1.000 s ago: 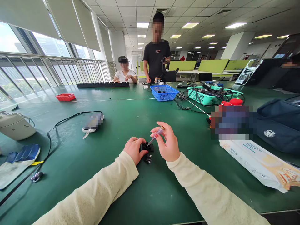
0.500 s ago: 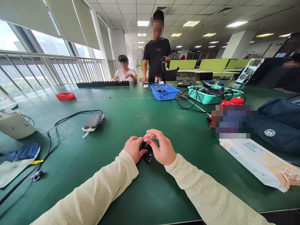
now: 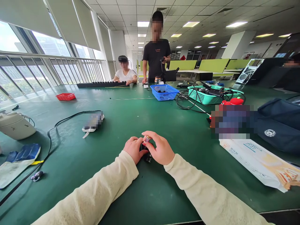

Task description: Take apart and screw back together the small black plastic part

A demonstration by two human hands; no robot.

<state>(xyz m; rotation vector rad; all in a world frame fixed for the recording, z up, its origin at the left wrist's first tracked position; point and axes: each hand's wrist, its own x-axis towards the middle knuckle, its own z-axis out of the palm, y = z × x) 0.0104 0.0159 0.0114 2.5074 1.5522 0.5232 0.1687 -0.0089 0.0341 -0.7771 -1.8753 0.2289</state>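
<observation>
Near the middle of the green table (image 3: 112, 125), my left hand (image 3: 134, 149) is closed on a small black object (image 3: 148, 157), which lies low between both hands. The object's shape is largely hidden by my fingers. My right hand (image 3: 161, 149) pinches a small cylinder with a light metallic end (image 3: 147, 138) between thumb and fingers. The cylinder stands nearly upright just above the black object; whether its lower end touches it is hidden.
Ahead are a blue basket (image 3: 164, 93), a green basket (image 3: 206, 97) with cables and a red tray (image 3: 65, 97). A phone-like item (image 3: 93, 122) lies left, a white packet (image 3: 257, 162) right. Two people (image 3: 157, 53) are across the table.
My right hand has shifted slightly left with the cylinder, which now stands more upright over the black object. My left hand has barely moved. The seated person's hand has moved.
</observation>
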